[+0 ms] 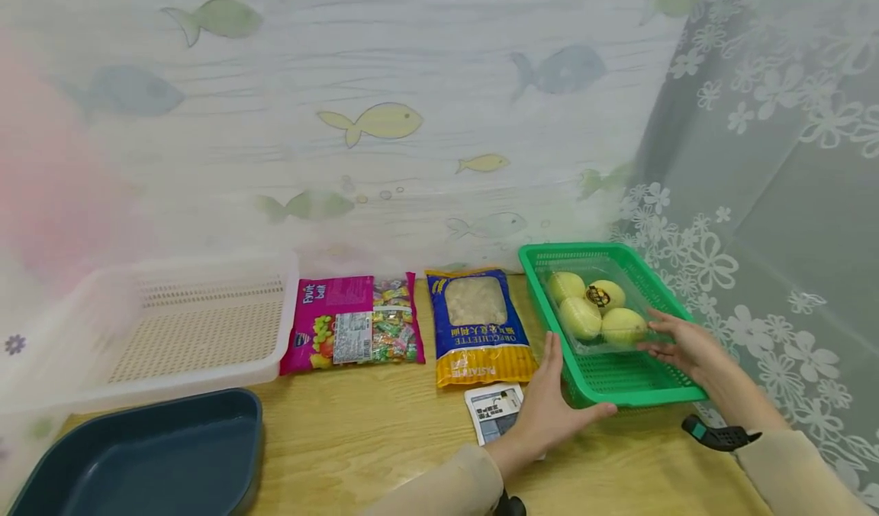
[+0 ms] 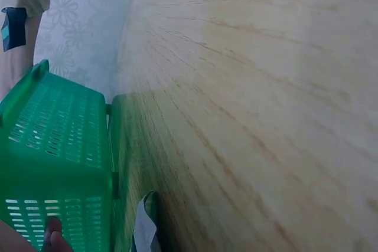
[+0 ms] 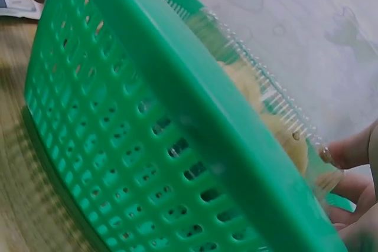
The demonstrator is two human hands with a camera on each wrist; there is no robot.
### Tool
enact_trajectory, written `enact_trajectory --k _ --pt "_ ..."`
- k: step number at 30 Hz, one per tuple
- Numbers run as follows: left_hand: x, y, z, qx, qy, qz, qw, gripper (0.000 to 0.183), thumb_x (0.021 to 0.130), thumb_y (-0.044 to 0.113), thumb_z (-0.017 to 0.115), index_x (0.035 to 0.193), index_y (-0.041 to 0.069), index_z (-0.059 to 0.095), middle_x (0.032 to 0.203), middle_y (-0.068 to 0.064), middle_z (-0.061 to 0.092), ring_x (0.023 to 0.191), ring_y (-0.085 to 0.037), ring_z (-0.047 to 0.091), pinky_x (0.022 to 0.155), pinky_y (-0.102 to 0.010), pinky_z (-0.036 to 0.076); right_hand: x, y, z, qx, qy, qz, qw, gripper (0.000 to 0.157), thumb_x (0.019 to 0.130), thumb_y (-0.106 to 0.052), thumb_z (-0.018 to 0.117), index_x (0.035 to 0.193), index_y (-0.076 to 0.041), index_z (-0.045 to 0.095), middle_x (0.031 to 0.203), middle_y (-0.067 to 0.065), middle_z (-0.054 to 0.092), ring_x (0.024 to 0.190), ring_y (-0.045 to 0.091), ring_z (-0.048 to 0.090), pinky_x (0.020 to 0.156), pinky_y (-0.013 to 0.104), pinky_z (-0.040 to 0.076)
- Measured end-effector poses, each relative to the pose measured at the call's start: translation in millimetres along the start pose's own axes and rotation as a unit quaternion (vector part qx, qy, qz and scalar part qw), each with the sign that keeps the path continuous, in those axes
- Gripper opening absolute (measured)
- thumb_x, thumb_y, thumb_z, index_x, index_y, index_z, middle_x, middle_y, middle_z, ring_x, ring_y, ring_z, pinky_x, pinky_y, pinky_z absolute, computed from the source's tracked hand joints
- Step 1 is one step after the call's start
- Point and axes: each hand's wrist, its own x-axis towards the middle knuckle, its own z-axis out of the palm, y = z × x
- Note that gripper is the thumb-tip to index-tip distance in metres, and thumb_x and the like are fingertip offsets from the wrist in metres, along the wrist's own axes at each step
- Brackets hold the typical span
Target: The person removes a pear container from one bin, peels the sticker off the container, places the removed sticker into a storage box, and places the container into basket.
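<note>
A clear plastic box of yellow-green round fruit (image 1: 582, 319) sits tilted inside the green basket (image 1: 625, 399) at the right in the head view. My right hand (image 1: 690, 348) pinches the box's near right corner; the right wrist view shows the thumb and fingers of that hand (image 3: 354, 169) on either side of the corner. My left hand (image 1: 545, 409), fingers extended and thumb spread, is at the basket's near left side. In the left wrist view only fingertips (image 2: 53, 234) show against the basket wall (image 2: 65, 128). A small white-and-grey packet (image 1: 496, 409) lies partly behind the left hand.
Left of the basket lie a blue-and-yellow pasta bag (image 1: 474, 325) and a magenta candy bag (image 1: 353, 321). A white basket (image 1: 275, 367) and a dark blue tub (image 1: 254, 424) stand at the left. A fish-print curtain (image 1: 412, 195) hangs behind the wooden table (image 1: 343, 440).
</note>
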Motion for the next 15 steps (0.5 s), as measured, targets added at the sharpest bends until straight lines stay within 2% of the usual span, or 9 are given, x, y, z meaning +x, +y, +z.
enact_trajectory --k 8,15 --pt "-2.5 0.6 -1.8 0.013 0.003 -0.008 0.9999 0.124 0.086 0.061 0.083 0.172 0.028 0.001 0.178 0.01 0.001 0.16 -0.03 0.025 0.123 -0.06 0.034 -2.4 -1.5 4.5 0.027 -0.001 -0.003 1.0 0.071 0.117 -0.029 0.036 0.168 -0.007 -0.008 0.172 0.032 -0.016 0.088 -0.005 0.069 0.086 0.025 0.059" --pt "-1.3 3.6 -3.4 0.03 0.004 -0.001 0.9995 0.124 0.085 0.064 0.082 0.172 0.028 0.001 0.178 0.009 0.002 0.16 -0.027 0.026 0.123 -0.054 0.037 -7.2 -3.9 0.4 0.06 -0.003 -0.011 0.998 0.078 0.116 -0.033 0.044 0.167 -0.006 -0.008 0.173 0.027 -0.018 0.088 -0.003 0.07 0.084 0.023 0.058"
